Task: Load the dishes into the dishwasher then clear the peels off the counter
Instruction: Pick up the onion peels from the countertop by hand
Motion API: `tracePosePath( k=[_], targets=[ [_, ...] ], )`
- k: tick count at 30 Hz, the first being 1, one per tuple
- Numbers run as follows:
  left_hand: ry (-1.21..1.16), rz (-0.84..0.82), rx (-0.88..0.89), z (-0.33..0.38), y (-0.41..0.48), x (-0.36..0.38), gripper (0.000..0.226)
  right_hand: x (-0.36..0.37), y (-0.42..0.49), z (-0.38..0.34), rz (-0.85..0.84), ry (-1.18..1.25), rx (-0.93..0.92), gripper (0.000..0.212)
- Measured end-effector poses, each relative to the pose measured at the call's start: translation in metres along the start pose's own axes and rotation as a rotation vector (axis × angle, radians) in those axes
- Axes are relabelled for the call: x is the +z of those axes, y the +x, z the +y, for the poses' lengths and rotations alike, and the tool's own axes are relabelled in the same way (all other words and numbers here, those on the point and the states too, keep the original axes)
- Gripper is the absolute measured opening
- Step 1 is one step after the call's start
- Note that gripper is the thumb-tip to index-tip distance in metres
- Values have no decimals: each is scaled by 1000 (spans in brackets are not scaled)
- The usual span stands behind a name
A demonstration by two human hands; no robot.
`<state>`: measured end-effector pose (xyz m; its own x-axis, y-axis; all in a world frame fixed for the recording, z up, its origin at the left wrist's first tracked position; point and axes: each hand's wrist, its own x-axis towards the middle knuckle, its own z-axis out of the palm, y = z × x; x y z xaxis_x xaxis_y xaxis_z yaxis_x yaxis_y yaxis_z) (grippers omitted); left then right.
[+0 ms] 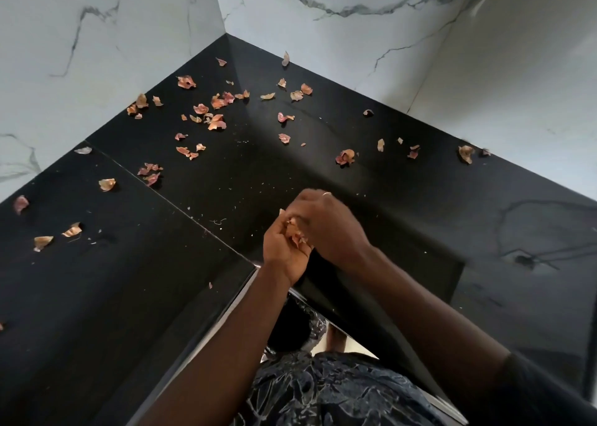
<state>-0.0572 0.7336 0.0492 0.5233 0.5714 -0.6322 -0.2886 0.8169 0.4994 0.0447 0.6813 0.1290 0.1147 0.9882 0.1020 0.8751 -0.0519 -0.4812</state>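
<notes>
Dry pinkish-brown onion peels (217, 122) lie scattered over the black corner counter (252, 173), thickest toward the back left. More peels lie at the left (71, 230) and along the right wall (345, 157). My left hand (284, 251) is cupped palm up near the counter's front edge and holds a small bunch of peels (295, 232). My right hand (326, 222) reaches over it, its fingers curled and pressing into that bunch. Both hands touch each other. No dishes and no dishwasher are in view.
White marble walls (106, 38) close the corner at the back and both sides. A seam (168, 196) runs diagonally across the counter. The counter's front edge (232, 303) drops off just below my hands, with my patterned shirt under it.
</notes>
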Motion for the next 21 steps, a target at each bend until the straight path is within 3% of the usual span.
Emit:
tracePosePath(
  k=[6, 9, 13, 17, 19, 21],
  targets=[
    [-60, 3, 2, 2, 3, -5, 48, -6, 8, -1, -66, 18, -20, 22],
    [-153, -5, -10, 5, -1, -5, 45, -22, 28, 21, -43, 174, 46, 20],
    [-227, -10, -17, 12, -6, -7, 46, -22, 64, 97, 47, 53, 243, 16],
    [-193, 15, -9, 13, -12, -11, 47, -10, 85, 159, -151, -153, 436, 48],
    [-179, 23, -16, 13, -13, -15, 49, -5, 88, 170, -258, -192, 429, 64],
    [-170, 30, -8, 14, -16, -17, 49, -1, 89, 175, -316, -241, 388, 66]
  ],
)
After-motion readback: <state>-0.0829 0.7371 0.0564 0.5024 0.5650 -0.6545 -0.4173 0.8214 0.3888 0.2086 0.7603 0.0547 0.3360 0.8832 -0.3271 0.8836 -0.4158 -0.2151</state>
